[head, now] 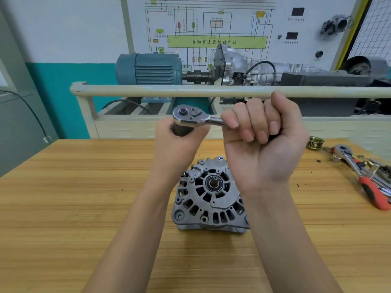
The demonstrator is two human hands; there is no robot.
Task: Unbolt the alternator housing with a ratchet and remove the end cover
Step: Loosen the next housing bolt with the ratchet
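The grey alternator (208,197) stands on the wooden table (84,197), its vented end cover and shaft bearing facing up. Well above it I hold a chrome ratchet (190,117) in both hands. My right hand (264,132) is closed around the ratchet's handle. My left hand (179,140) grips a dark socket under the ratchet head; most of that socket is hidden in my fingers. The ratchet is apart from the alternator, and my wrists cover part of the housing's upper edges.
At the table's right lie a second ratchet (347,157) and red-handled tools (372,193), beside a brass-coloured pulley (315,142) and small loose parts. Behind the table runs a cream rail (148,90) in front of a training stand with a blue motor (148,68).
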